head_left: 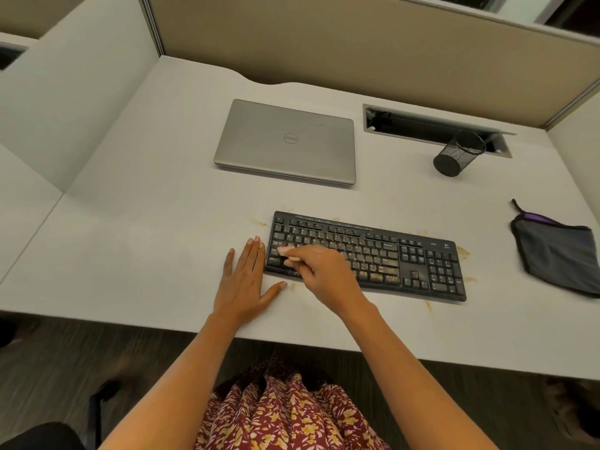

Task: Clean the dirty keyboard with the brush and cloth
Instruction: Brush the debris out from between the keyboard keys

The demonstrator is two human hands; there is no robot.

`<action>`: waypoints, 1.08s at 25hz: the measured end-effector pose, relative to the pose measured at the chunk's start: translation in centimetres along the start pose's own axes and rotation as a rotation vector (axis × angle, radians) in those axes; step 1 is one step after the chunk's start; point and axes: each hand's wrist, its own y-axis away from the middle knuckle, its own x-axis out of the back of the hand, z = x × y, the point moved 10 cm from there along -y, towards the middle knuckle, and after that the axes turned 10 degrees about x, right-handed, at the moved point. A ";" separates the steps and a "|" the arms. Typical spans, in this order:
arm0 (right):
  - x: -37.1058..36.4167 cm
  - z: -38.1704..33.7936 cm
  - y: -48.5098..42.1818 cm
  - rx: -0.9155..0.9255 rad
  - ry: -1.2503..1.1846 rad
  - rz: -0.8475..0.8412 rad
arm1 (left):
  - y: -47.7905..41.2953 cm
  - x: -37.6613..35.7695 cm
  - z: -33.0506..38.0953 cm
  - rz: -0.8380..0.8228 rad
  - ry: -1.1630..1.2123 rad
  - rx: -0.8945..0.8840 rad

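A black keyboard lies on the white desk, with brown crumbs on its lower keys and scattered around it. My right hand hovers over the keyboard's left part, fingers pinched on a small brush whose pale handle and dark tip touch the left keys. My left hand lies flat on the desk against the keyboard's left edge, fingers spread, holding nothing. A dark grey cloth with purple trim rests at the desk's right side, apart from both hands.
A shut silver laptop sits behind the keyboard. A black mesh pen cup lies tipped beside an open cable slot. Beige partition walls close the back and sides. The desk's front edge runs just below my wrists.
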 end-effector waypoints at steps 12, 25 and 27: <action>3.4 1.2 3.4 -0.077 -0.024 0.129 | 0.3 0.1 0.1 0.014 0.003 -0.011; 3.7 2.8 5.3 -0.169 -0.022 0.055 | 0.9 0.2 -0.1 0.019 0.009 -0.015; 4.9 3.2 5.1 -0.178 -0.071 0.098 | 0.8 0.2 0.0 0.015 0.009 -0.021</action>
